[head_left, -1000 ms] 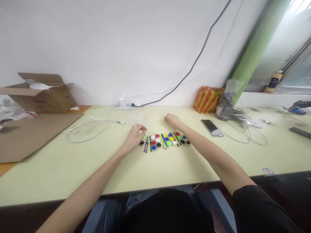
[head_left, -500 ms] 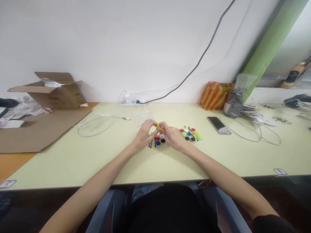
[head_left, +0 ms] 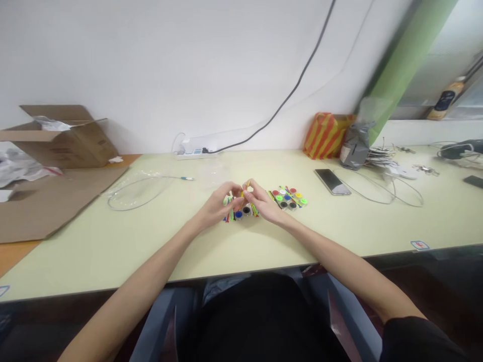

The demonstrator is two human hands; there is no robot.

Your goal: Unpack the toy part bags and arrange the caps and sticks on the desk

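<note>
My left hand (head_left: 216, 205) and my right hand (head_left: 268, 207) meet fingertip to fingertip above the table. Both pinch a thin yellow strip (head_left: 248, 185) between thumbs and fingers; its exact kind is too small to make out. Below them lies a cluster of small round pieces, among them a blue one (head_left: 239, 215) and a black one (head_left: 246, 210), with coloured strips around them, partly hidden by my hands. Just right of my right hand, a second cluster has red, white, green, yellow, blue and black-topped round pieces (head_left: 287, 198) and more thin strips.
A phone (head_left: 332, 181) lies to the right, near a loose cable (head_left: 373, 202). Behind stand a striped bag (head_left: 323, 136) and a grey bag (head_left: 354, 146). An open cardboard box (head_left: 71, 146), a coiled cable (head_left: 145, 206) and a power strip (head_left: 196, 154) are left and back.
The yellow piece now shows as a longer, upright strip between my fingers, and my hands have turned slightly. The whole view has shifted, so the table things appear farther left and higher.
</note>
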